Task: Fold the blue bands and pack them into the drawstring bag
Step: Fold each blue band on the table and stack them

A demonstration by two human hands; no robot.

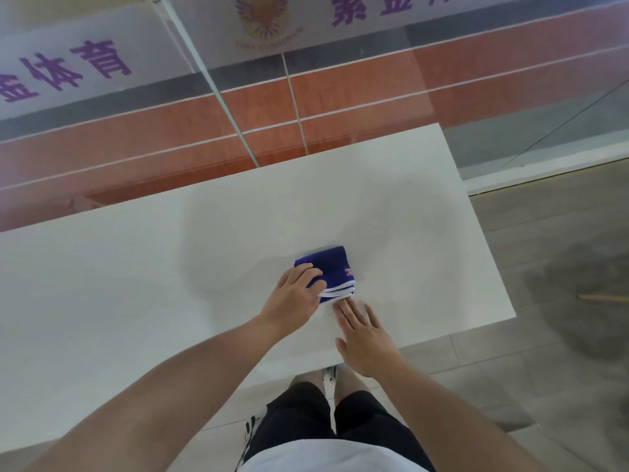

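Observation:
A folded stack of blue bands with white edges and a small red logo lies on the white table, near its middle right. My left hand rests on the stack's left side, fingers laid over the blue cloth. My right hand lies flat on the table just in front of the stack, its straight fingertips touching the white edge. No drawstring bag is in view.
The table's right end and near edge are close to my hands. A glass wall with purple lettering stands behind the table. Grey floor lies to the right, with a thin wooden stick on it.

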